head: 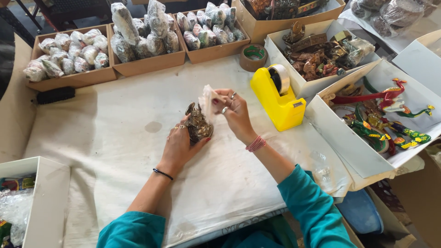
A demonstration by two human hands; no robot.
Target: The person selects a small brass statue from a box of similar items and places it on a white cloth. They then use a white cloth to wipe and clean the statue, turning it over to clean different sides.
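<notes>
White-clothed packing table point(115, 138), small brass-coloured figurine in hand, clear wrapping going on.

Left hand point(181, 144) closed around the figurine point(198, 124), upright at table centre; right hand point(234, 112) pinching a clear plastic bag point(207, 97) at its top. Judged step: bagging; next calls for opening the bag mouth over the piece. Beside: yellow tape dispenser point(280, 98), brown tape roll point(253, 56), cardboard boxes of wrapped pieces point(73, 55).

Probably a handicraft packing workshop, cardboard boxes of wrapped figurines point(73, 55), yellow tape dispenser point(278, 98), cloth-covered worktable point(115, 151)
</notes>
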